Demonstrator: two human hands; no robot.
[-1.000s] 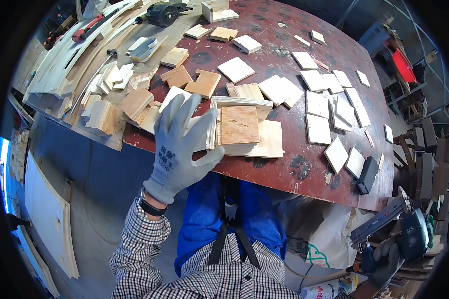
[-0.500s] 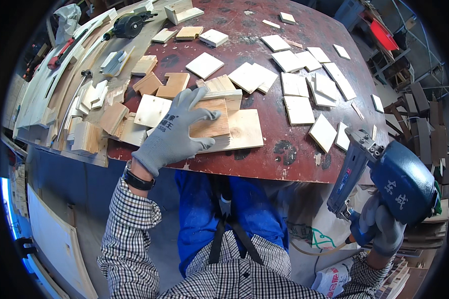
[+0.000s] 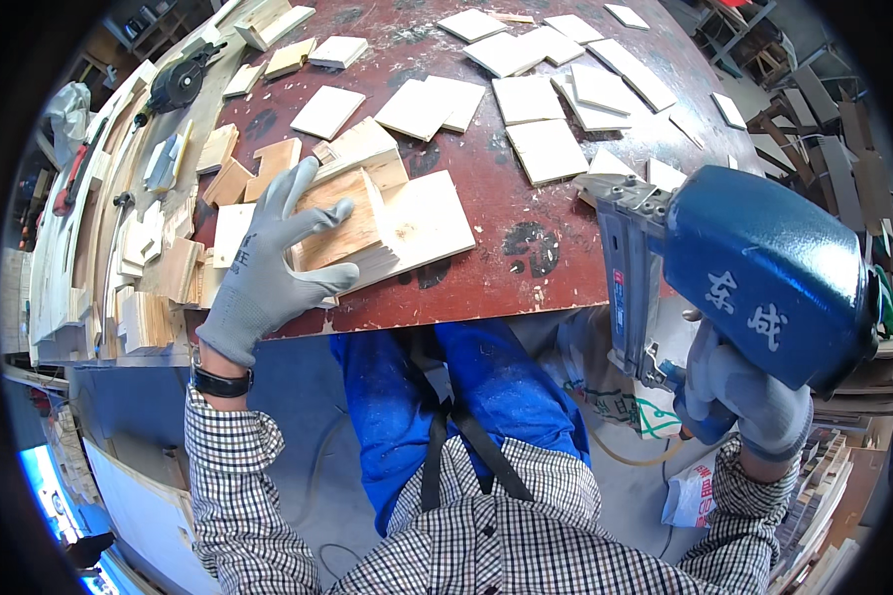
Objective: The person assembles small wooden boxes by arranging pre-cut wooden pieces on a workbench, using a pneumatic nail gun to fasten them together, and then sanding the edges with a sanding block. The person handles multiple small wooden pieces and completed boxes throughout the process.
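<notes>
My left hand [image 3: 273, 263], in a grey glove, spreads its fingers and thumb round the left end of a wooden block [image 3: 343, 216] and steadies it. That block rests on a flat pale board [image 3: 432, 223] near the table's front edge. Behind it, against the far side, stands another wood piece [image 3: 375, 149]. In my right hand [image 3: 744, 392], also gloved, is a dark blue nail gun [image 3: 764, 268], gripped by its handle. The gun is held up over the table's right front edge, with its nose apart from the wood. Part of the handle is hidden by the fingers.
Many square pale boards [image 3: 546, 151] lie about the dark red table [image 3: 551, 288]. On the left are wood offcuts [image 3: 147, 317], a black round tool [image 3: 177, 84] and a red-handled tool [image 3: 69, 183]. Stacked wood [image 3: 814, 506] and a hose [image 3: 630, 459] lie beyond the table.
The view has shifted, so the table's things appear farther left. My right hand has raised the nail gun, and it looks larger and nearer. My left hand stays at the wooden block.
</notes>
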